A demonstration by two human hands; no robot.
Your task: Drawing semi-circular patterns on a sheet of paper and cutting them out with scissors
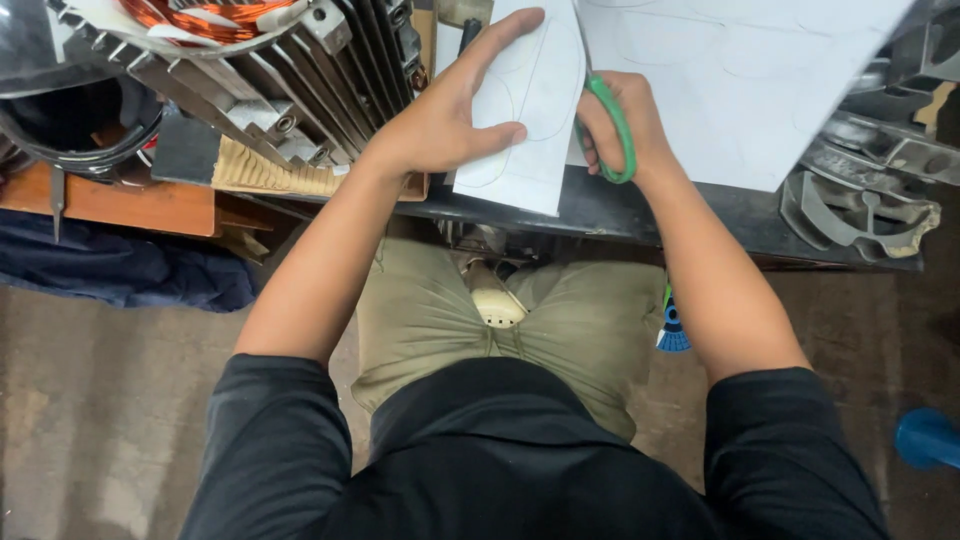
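Note:
My left hand (450, 115) grips a narrow strip of white paper (525, 120) with curved pencil outlines on it, thumb on top, fingers spread along it. My right hand (620, 120) is closed through the green handles of a pair of scissors (612, 125), whose blades run up between the strip and the larger white sheet (740, 90). Both hands are over the dark bench edge (640, 210), above my lap.
A finned metal motor housing (290, 90) with copper windings (215, 15) stands at the left. Grey cast metal parts (860, 200) lie at the right. A wooden board (120, 205), blue cloth (110, 270), a small brush (672, 325) and a blue object (925, 437) are lower down.

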